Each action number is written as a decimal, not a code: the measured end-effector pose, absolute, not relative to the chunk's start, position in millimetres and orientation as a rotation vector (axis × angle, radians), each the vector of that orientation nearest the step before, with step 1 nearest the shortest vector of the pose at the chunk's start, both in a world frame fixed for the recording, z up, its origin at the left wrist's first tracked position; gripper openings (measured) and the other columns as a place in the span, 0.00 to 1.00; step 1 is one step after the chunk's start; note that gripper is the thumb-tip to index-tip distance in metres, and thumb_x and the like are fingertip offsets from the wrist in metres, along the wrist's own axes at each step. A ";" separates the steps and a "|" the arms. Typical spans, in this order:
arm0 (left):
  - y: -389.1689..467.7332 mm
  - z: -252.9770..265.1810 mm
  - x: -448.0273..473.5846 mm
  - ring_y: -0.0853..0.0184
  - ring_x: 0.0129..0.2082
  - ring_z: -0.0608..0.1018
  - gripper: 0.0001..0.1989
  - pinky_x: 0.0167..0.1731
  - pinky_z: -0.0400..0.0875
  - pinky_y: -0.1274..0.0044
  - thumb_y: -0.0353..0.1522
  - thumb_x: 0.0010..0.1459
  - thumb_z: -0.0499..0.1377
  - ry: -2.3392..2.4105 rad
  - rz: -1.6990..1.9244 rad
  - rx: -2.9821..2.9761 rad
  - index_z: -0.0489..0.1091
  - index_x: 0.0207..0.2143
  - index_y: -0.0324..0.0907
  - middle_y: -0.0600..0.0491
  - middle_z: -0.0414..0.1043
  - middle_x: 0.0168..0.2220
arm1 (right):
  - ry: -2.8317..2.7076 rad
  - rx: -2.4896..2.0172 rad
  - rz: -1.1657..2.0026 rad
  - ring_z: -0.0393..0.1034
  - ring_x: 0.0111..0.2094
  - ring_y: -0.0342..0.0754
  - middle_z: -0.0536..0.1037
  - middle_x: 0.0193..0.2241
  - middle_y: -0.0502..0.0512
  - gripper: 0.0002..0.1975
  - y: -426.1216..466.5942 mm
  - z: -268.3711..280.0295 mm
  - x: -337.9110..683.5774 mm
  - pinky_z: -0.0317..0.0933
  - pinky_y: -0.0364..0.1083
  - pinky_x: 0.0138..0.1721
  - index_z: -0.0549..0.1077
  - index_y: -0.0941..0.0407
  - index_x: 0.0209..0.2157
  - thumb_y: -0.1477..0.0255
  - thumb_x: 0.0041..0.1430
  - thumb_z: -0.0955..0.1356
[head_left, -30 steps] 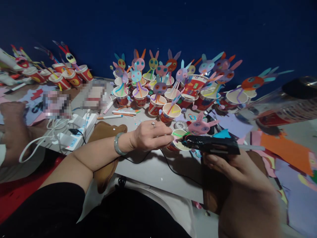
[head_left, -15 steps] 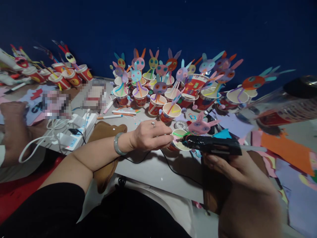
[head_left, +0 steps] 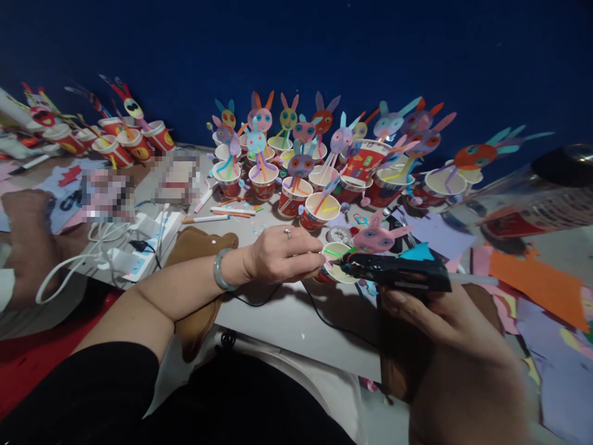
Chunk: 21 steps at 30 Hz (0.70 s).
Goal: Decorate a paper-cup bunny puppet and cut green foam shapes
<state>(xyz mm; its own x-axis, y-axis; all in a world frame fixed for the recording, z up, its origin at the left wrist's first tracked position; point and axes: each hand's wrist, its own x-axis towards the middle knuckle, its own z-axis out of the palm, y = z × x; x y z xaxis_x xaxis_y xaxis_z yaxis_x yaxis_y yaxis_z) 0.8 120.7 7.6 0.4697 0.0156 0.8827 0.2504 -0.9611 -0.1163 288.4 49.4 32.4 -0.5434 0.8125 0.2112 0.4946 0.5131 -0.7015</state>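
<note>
Glue gun at the cup's mouth, crowded surface

Right hand (head_left: 430, 312) was wrapped around a black hot-glue gun (head_left: 403, 272), nozzle over a paper cup (head_left: 346, 276) at mid-surface (head_left: 287, 321). Left hand (head_left: 285, 254) had its fingers drawn together at the cup's left rim; could not tell what they pinched. Gun and fingers hid parts of the cup.

Pink paper rabbit head (head_left: 377, 238) just behind; tape roll (head_left: 339, 235) near it. Rabbit-topped cups (head_left: 293, 203) crowded the far side. Left: markers (head_left: 208, 219), brown cloth item (head_left: 189, 247), power strip (head_left: 143, 250), another person's hand (head_left: 28, 207). Right: bottle (head_left: 528, 204), orange paper (head_left: 542, 284).

Against half a second earlier: hands, gun and cup almost unchanged; the view had shifted very slightly.
</note>
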 end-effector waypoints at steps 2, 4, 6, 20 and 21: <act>120.8 6.0 0.5 0.73 0.30 0.77 0.03 0.32 0.72 0.80 0.33 0.62 0.59 -0.256 -1.448 -2.507 0.70 0.36 0.44 0.54 0.75 0.29 | -2.217 -1.081 0.812 0.67 0.20 0.45 0.73 0.20 0.51 0.12 50.0 32.9 288.3 0.64 0.42 0.22 0.71 0.54 0.28 0.66 0.64 0.65; 120.9 5.3 0.5 0.73 0.30 0.77 0.03 0.31 0.72 0.80 0.34 0.62 0.58 -0.262 -1.433 -2.518 0.70 0.35 0.44 0.55 0.75 0.29 | -2.213 -1.116 0.809 0.67 0.20 0.45 0.73 0.20 0.51 0.12 49.4 35.2 288.0 0.63 0.43 0.22 0.71 0.54 0.27 0.66 0.64 0.65; 120.8 5.8 0.8 0.73 0.30 0.77 0.03 0.32 0.72 0.79 0.33 0.61 0.59 -0.238 -1.468 -2.517 0.70 0.35 0.43 0.54 0.75 0.30 | -2.176 -1.154 0.804 0.67 0.20 0.45 0.73 0.19 0.51 0.11 47.2 37.3 287.7 0.64 0.43 0.21 0.72 0.53 0.25 0.67 0.62 0.67; 135.7 15.7 0.1 0.74 0.28 0.72 0.02 0.25 0.66 0.82 0.26 0.53 0.62 -0.559 -1.877 -2.916 0.71 0.29 0.40 0.54 0.71 0.29 | -1.637 -2.433 0.084 0.72 0.51 0.69 0.70 0.56 0.75 0.35 74.7 40.1 284.6 0.67 0.62 0.46 0.54 0.63 0.66 0.61 0.61 0.61; 138.2 15.4 -0.3 0.74 0.27 0.71 0.03 0.24 0.65 0.82 0.25 0.52 0.62 -0.606 -1.852 -2.996 0.71 0.28 0.40 0.55 0.71 0.28 | -1.692 -2.492 0.092 0.71 0.52 0.70 0.69 0.58 0.76 0.35 76.3 37.8 283.4 0.67 0.62 0.46 0.51 0.62 0.67 0.61 0.62 0.60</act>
